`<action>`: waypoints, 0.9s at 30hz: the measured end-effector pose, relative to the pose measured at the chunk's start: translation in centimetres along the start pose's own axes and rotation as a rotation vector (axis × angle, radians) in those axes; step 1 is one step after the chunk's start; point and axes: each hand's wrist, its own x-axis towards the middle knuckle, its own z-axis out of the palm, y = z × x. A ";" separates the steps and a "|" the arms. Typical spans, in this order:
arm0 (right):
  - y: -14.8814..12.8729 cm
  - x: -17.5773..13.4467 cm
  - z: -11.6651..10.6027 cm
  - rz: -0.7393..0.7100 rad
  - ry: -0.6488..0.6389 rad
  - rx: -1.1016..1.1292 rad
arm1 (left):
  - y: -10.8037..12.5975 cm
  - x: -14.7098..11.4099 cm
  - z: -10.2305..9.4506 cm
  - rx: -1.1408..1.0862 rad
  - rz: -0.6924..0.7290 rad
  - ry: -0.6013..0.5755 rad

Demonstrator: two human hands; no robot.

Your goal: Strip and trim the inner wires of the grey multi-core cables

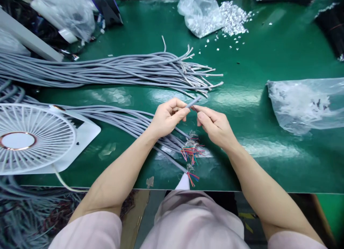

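My left hand point(172, 116) is closed around a grey cable point(194, 101), whose end sticks out past the thumb to the upper right. Close beside that end, my right hand point(213, 125) makes a pinch; a thin dark bit shows at its fingertips, too small to name. Below my hands lie stripped grey cables point(172, 143) with frayed shielding and red, blue and green wires point(192, 152) fanned out at their ends. One more stripped cable point(172, 160) lies nearer the table's front edge. Behind my hands stretches a bundle of grey cables point(120, 70) with whitish ends.
A white fan point(87, 129) lies at the left on the green table point(268, 55). At the back, a plastic bag point(200, 14) stands by a heap of small silvery pieces point(233, 18). Another clear bag point(303, 102) rests at the right, and dark cables point(331, 30) lie behind it.
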 end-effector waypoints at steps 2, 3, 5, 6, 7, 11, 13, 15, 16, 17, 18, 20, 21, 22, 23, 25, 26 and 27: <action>0.0 0.0 0.0 -0.026 0.002 -0.020 | -0.1 -0.1 0.1 0.027 0.015 -0.004; 0.0 0.1 0.0 -0.039 0.004 -0.029 | -0.2 -0.2 0.1 0.041 0.023 -0.004; -0.1 0.1 0.0 -0.050 0.004 -0.040 | -0.4 -0.2 0.2 0.076 0.041 -0.007; -0.2 0.1 0.0 -0.047 0.003 -0.039 | -0.4 -0.3 0.2 0.095 0.052 -0.009; -0.2 0.1 0.0 -0.040 0.002 -0.034 | -0.5 -0.3 0.2 0.115 0.063 -0.011; -0.4 0.0 0.0 -0.017 -0.004 -0.020 | -0.5 -0.4 0.1 0.209 0.107 -0.014; -0.3 0.0 0.0 -0.009 -0.003 -0.008 | -0.4 -0.5 0.0 0.267 0.136 -0.010; -0.3 0.0 0.0 -0.004 0.002 0.008 | -0.3 -0.5 0.0 0.323 0.165 0.000; -0.3 0.0 0.0 -0.005 0.001 0.010 | -0.2 -0.6 0.0 0.348 0.176 0.003; -0.3 0.0 0.0 -0.011 0.001 0.006 | -0.2 -0.6 0.0 0.373 0.183 0.006; -0.3 0.0 0.0 -0.021 -0.001 -0.004 | -0.2 -0.6 0.0 0.396 0.189 0.008; -0.3 0.1 0.0 -0.054 0.001 -0.029 | -0.1 -0.7 0.1 0.446 0.207 0.014; -0.3 0.1 0.0 -0.070 0.002 -0.041 | -0.1 -0.7 0.1 0.473 0.223 0.020; -0.3 0.1 0.0 -0.085 0.004 -0.052 | -0.1 -0.8 0.1 0.501 0.244 0.029; -0.3 0.1 0.0 -0.100 0.009 -0.062 | -0.1 -0.8 0.1 0.530 0.271 0.038; -0.2 0.2 0.0 -0.124 0.020 -0.082 | -0.1 -0.8 0.2 0.582 0.336 0.051; -0.2 0.2 0.1 -0.131 0.027 -0.093 | -0.1 -0.8 0.2 0.603 0.368 0.056; -0.1 0.2 0.1 -0.140 0.034 -0.103 | -0.1 -0.8 0.2 0.620 0.396 0.063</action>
